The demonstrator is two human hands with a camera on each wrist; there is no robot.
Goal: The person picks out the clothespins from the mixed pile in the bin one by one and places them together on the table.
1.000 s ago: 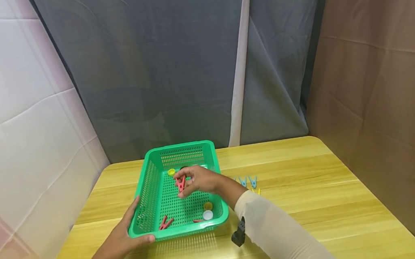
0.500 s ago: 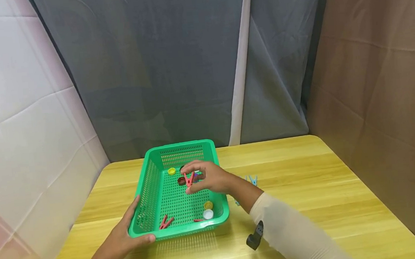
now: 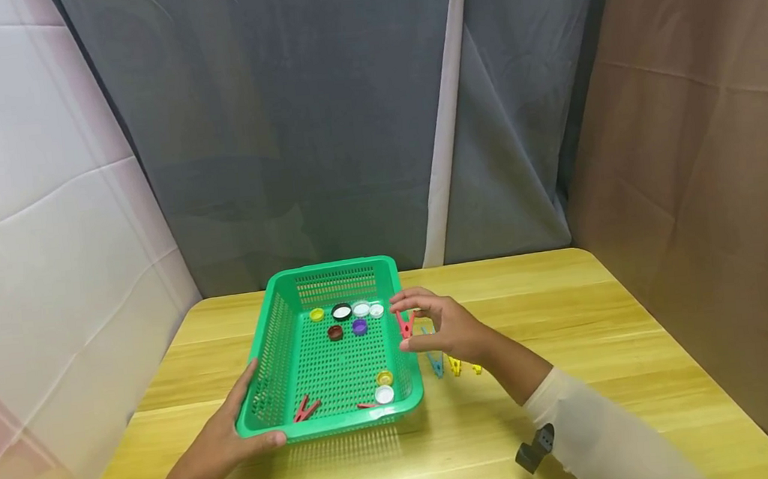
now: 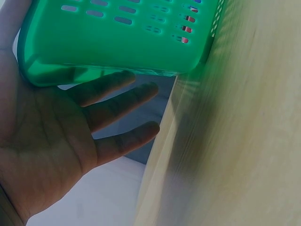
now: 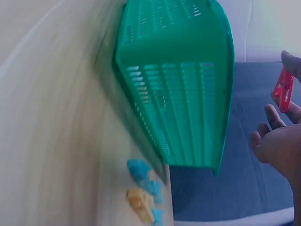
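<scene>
My right hand pinches a red clothespin between thumb and fingertips, at the right rim of the green basket in the head view. In the right wrist view the clothespin is raised off the table, beyond the basket's wall. At the basket's near left corner my left hand touches the rim, thumb along the front and fingers along the left side. The left wrist view shows three fingers of it stretched out nearly straight beneath the basket edge. A red clothespin lies inside, near the front.
Several bottle caps lie in the basket, among them a purple cap, a brown cap and a white cap. To its right on the wooden table are blue clothespins and yellow clothespins. Cloth curtains enclose the table.
My right hand has carried the red clothespin rightward from over the basket's middle to its right rim, uncovering the caps at the back. The left hand and basket have stayed in place.
</scene>
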